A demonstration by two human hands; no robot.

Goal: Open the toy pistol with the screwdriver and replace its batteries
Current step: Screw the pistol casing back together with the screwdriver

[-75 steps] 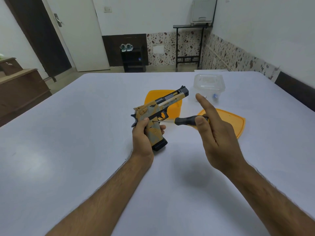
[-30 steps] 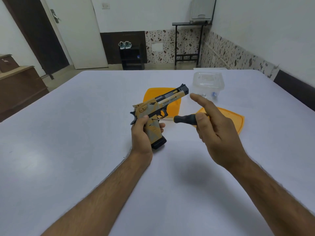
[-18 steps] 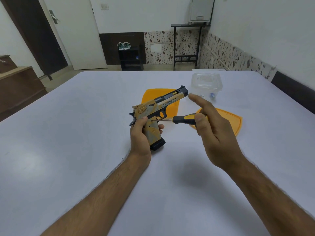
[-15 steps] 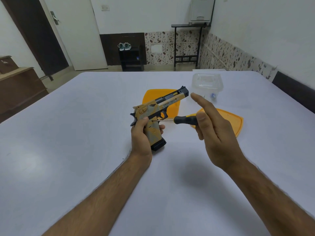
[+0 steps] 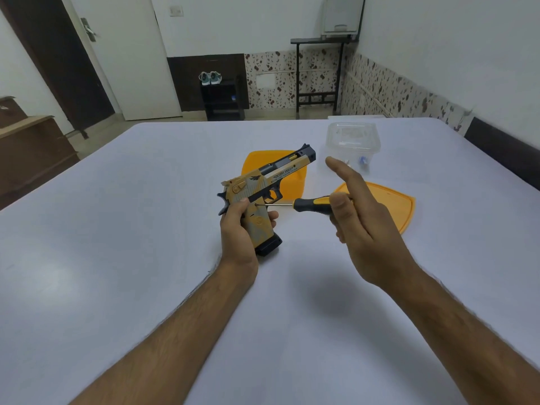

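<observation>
Head view: the left hand (image 5: 238,235) grips the toy pistol (image 5: 263,200) by its handle, butt resting on the white table (image 5: 117,258), while the right hand (image 5: 359,226) pinches the screwdriver (image 5: 309,203) with its forefinger raised, tip at a screw in the upper grip. With so light a pinch, the tip may slip out and round the screw head, or skid towards the left thumb; a loosened screw could drop and roll across the table.

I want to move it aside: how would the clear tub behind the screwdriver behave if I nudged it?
The tub looks thin, clear plastic holding only a few small items, so probably light and likely to slide. Its walls may flex. It is wide and squat, so tipping seems unlikely.
</observation>
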